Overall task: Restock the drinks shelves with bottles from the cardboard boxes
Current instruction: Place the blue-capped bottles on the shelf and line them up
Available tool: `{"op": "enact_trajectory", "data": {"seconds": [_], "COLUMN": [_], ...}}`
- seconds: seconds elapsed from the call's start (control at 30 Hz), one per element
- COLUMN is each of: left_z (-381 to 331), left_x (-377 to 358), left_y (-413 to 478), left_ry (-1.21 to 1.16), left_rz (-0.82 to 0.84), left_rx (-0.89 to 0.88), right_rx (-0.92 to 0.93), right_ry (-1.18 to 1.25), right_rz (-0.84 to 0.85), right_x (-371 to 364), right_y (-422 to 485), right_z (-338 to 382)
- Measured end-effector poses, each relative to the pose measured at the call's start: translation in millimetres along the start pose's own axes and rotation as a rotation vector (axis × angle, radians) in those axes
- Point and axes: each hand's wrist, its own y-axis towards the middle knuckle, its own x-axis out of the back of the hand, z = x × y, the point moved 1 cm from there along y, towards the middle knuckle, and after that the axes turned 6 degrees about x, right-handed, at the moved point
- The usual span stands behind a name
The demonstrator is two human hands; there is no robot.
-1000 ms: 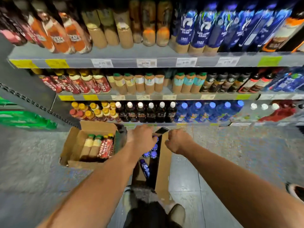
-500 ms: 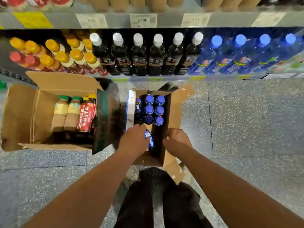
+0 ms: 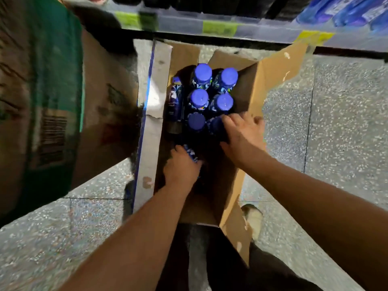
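A: site type?
B: shop, drinks aisle; shelf edge [image 3: 182, 25] carries green and yellow label strips [image 3: 219, 28]; blue bottles [image 3: 344, 11] racked above
A: anything else?
B: open stock carton [image 3: 252, 87] of capped bottles [image 3: 202, 73] on speckled floor [image 3: 346, 122]; barcoded carton [image 3: 100, 114] beside

Both arms stretched down; L grip [image 3: 182, 167], R grip [image 3: 241, 133] curled.

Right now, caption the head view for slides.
Left hand grips a lying blue bottle, right hand an upright blue-capped bottle, inside the open cardboard box.
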Motion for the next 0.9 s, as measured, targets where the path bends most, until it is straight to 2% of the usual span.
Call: {"op": "enact_trajectory", "data": {"seconds": [0.23,0.4,0.53,0.63,0.73,0.9], "left_z": [7,9,11,16,17,0], "left_x": [-41,-49,-41,-24,6,65], "left_y": [48,68,58,30,-9,-89], "left_ry": [-0.297,-0.391,-0.46,-0.468,-0.448,-0.475], "left_rz": [0.074,0.095,0.023,-0.003,-0.084,-0.104], "left_rx": [0.187,0.239,0.2,0.109,0.014,-0.067], "right_rx": [0.007,-0.01,-0.015,-0.1,-0.218,-0.328], "right_ry": [-0.103,-0.177,0.028,0.224,0.485,0.701], "right_rz": [-0.219,-0.228,-0.276,-0.258,-0.236,-0.234], "right_x": [-24,-27,-25,-8,27,114], "right_y": [10,13,6,-9,-28,-72], "right_z": [-4,-4,-8,-1,9,21]}}
